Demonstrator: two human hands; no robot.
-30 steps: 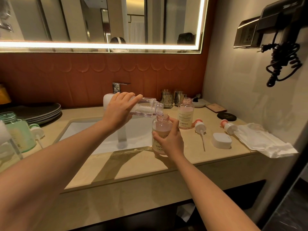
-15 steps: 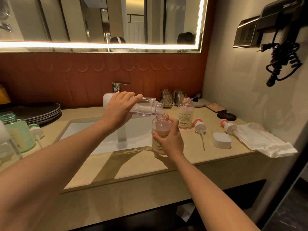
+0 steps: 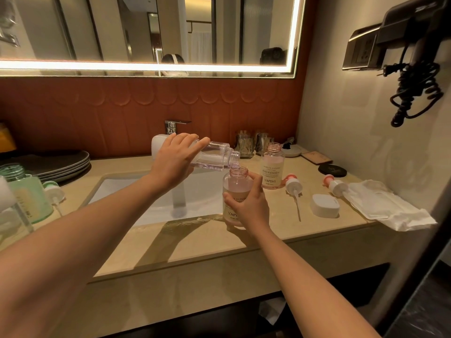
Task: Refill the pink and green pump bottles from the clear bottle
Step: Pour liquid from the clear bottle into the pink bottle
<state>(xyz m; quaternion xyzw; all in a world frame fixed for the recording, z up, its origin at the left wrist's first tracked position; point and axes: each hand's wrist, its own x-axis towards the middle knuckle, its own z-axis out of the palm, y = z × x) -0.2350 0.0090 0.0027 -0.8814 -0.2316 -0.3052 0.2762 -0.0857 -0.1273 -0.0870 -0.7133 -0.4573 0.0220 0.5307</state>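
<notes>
The clear bottle (image 3: 214, 157) lies almost on its side in the left grip (image 3: 174, 162), fingers wrapped over its body, mouth lowered to the open neck of a pink bottle (image 3: 235, 189). The steep tilt is there to run the little liquid left along its lower wall out at the lip. Keeping the two mouths touching or nearly so gives a spill little room (whether a stream runs just now is too fine to tell).

The right grip (image 3: 249, 206) closes round the pink bottle's lower half, thumb on the near side. This probably steadies a light, narrow-necked target against the nudge from above. Its base seems to rest on the surface (image 3: 195, 242) at the front right corner of the sink (image 3: 136, 191).

A second pink bottle (image 3: 272, 167) stands just behind, open too. Two pink pump heads (image 3: 293, 185) lie to its right, with a white cap (image 3: 325, 205) near them — off and out of the way so the necks are free. The green bottle (image 3: 26, 196) waits at the far left with its own pump head (image 3: 54, 191) beside it. I judge it is next in line once the pink ones are done.

Against the frames a half second and a second back, almost nothing differs — both grips, the tilt and the meeting of the mouths stay as they were. Any change in liquid level is too small to read.
</notes>
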